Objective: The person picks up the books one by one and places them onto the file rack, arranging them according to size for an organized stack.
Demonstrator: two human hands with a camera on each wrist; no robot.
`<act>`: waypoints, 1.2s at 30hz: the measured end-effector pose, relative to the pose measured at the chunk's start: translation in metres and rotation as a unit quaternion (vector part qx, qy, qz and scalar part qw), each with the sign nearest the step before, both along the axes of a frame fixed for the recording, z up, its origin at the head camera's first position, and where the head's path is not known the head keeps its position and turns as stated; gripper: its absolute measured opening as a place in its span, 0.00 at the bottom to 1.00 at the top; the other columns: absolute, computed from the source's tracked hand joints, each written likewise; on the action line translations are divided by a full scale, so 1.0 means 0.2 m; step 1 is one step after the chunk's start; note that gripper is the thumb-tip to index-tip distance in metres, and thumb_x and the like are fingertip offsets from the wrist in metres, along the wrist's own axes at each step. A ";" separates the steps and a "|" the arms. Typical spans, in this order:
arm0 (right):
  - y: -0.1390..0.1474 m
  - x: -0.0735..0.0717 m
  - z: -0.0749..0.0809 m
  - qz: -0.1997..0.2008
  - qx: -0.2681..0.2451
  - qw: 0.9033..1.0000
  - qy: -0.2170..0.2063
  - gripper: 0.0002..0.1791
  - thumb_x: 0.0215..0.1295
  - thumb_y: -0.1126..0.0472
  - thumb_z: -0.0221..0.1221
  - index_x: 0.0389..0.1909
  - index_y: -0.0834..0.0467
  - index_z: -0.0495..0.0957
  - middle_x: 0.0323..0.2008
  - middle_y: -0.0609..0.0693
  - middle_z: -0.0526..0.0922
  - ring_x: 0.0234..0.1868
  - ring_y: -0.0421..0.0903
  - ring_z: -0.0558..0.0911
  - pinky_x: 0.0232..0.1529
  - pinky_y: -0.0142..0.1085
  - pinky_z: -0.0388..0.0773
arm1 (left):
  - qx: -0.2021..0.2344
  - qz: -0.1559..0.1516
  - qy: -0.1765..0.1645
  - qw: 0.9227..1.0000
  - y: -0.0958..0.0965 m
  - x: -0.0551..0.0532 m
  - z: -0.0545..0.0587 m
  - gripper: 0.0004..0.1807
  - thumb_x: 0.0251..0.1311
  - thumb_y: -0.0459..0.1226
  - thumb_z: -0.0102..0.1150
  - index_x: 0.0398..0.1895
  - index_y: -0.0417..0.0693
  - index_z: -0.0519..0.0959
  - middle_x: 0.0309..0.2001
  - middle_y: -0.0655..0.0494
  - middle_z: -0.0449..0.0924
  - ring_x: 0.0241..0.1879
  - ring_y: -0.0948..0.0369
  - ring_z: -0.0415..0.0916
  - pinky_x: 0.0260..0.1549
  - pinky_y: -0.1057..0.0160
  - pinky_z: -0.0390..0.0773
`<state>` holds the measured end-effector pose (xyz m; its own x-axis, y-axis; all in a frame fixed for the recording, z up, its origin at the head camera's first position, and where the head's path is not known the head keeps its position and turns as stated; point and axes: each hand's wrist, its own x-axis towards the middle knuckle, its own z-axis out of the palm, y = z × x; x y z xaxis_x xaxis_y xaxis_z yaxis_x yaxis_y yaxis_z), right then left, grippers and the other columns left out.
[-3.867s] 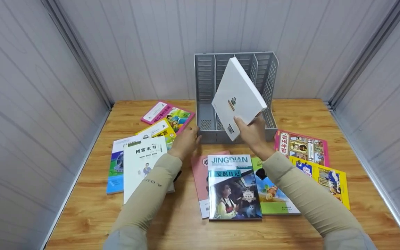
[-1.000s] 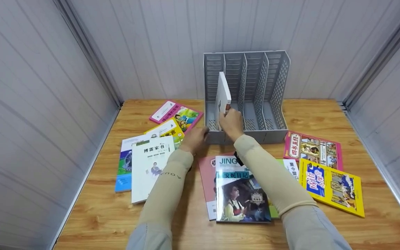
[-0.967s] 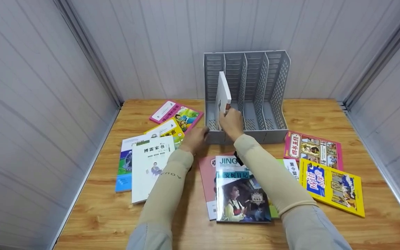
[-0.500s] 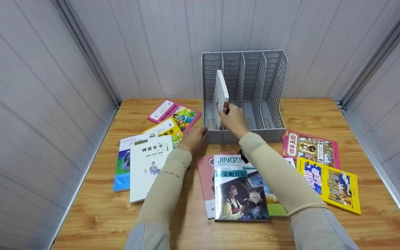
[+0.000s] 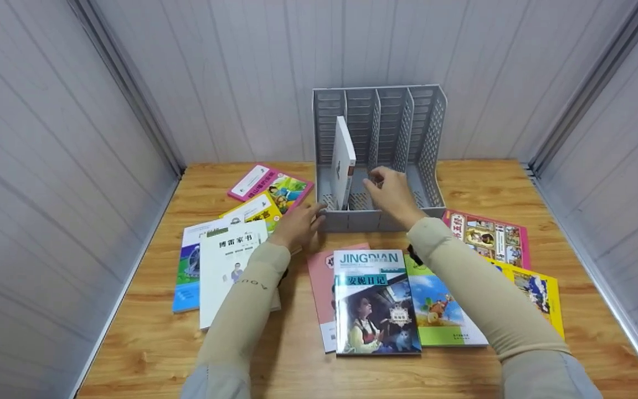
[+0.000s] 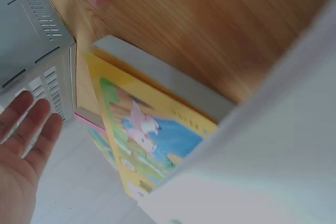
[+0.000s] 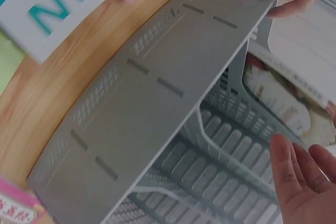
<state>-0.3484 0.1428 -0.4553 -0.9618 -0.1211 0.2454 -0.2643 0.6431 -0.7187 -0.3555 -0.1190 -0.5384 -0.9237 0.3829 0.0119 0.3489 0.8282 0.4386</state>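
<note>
A white-backed book (image 5: 343, 166) stands upright in the leftmost compartment of the grey file rack (image 5: 391, 220); in the right wrist view its illustrated cover (image 7: 278, 95) shows past a divider. Just right of that book, apart from it, my right hand (image 5: 394, 194) hovers over the rack with loosely bent fingers and nothing between them. My left hand (image 5: 298, 226) is at the rack's front left corner, its fingertips at the edge. In the left wrist view those fingers (image 6: 39, 124) are extended beside the rack's side, near a yellow picture book (image 6: 152, 124).
Left of the rack lie a pink book (image 5: 250, 183), a blue book (image 5: 186, 288) and a white book (image 5: 225, 277). In front, a dark-covered book (image 5: 377, 316) overlaps a rose book (image 5: 322, 299) and a green one (image 5: 452, 335). More books, including a pink-edged one (image 5: 518, 244), lie right.
Earlier the right hand held the white book tilted above the rack, then lowered it upright into the left compartment. Now it has let go and drawn back to the right. Left-hand fingers have loosened.
</note>
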 end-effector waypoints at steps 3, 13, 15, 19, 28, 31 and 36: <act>0.07 0.01 0.00 -0.003 0.013 1.000 0.001 0.21 0.80 0.57 0.61 0.63 0.68 0.81 0.56 0.67 0.87 0.56 0.61 0.86 0.61 0.55 0.84 | -0.006 -0.020 0.033 0.999 -0.03 0.02 0.02 0.27 0.84 0.48 0.53 0.82 0.62 0.70 0.67 0.44 0.81 0.65 0.45 0.82 0.68 0.42 0.81; 0.21 0.05 -0.02 0.010 0.078 0.994 -0.079 0.29 0.80 0.55 0.61 0.72 0.69 0.73 0.73 0.68 0.76 0.77 0.66 0.73 0.78 0.59 0.70 | -0.030 -0.031 0.060 0.997 -0.22 0.10 0.10 0.29 0.84 0.50 0.52 0.80 0.48 0.70 0.74 0.41 0.75 0.71 0.44 0.78 0.73 0.43 0.77; 0.23 0.05 -0.03 0.013 0.086 0.993 -0.078 0.30 0.80 0.54 0.62 0.73 0.69 0.73 0.73 0.69 0.75 0.77 0.67 0.72 0.78 0.60 0.70 | -0.044 -0.034 0.059 0.997 -0.27 0.11 0.11 0.30 0.84 0.52 0.51 0.78 0.43 0.72 0.72 0.41 0.77 0.70 0.44 0.78 0.72 0.43 0.77; 0.27 0.06 -0.05 0.011 0.115 0.991 -0.073 0.30 0.79 0.53 0.63 0.73 0.67 0.75 0.72 0.69 0.76 0.75 0.68 0.73 0.77 0.63 0.70 | -0.071 -0.027 0.059 0.995 -0.34 0.13 0.11 0.31 0.83 0.54 0.52 0.74 0.41 0.74 0.67 0.40 0.80 0.67 0.44 0.81 0.71 0.43 0.79; 0.31 0.08 -0.17 -0.004 0.139 0.988 -0.074 0.32 0.79 0.51 0.63 0.77 0.62 0.72 0.74 0.68 0.73 0.76 0.68 0.71 0.77 0.64 0.70 | -0.096 0.004 0.077 0.992 -0.52 0.14 0.11 0.26 0.78 0.46 0.62 0.68 0.38 0.80 0.63 0.38 0.82 0.62 0.43 0.83 0.66 0.41 0.82; 0.32 0.08 -0.20 -0.007 0.161 0.985 -0.070 0.35 0.79 0.50 0.64 0.79 0.62 0.69 0.75 0.69 0.71 0.77 0.69 0.70 0.77 0.65 0.70 | -0.099 0.016 0.078 0.992 -0.57 0.12 0.11 0.24 0.76 0.45 0.65 0.65 0.36 0.81 0.58 0.39 0.83 0.57 0.44 0.84 0.63 0.42 0.84; 0.33 0.08 -0.26 -0.006 0.194 0.977 -0.087 0.38 0.79 0.45 0.63 0.81 0.60 0.66 0.78 0.70 0.68 0.79 0.71 0.67 0.78 0.67 0.67 | -0.098 0.054 0.031 0.993 -0.65 0.12 0.10 0.28 0.73 0.47 0.69 0.66 0.36 0.80 0.58 0.39 0.82 0.57 0.43 0.83 0.64 0.42 0.83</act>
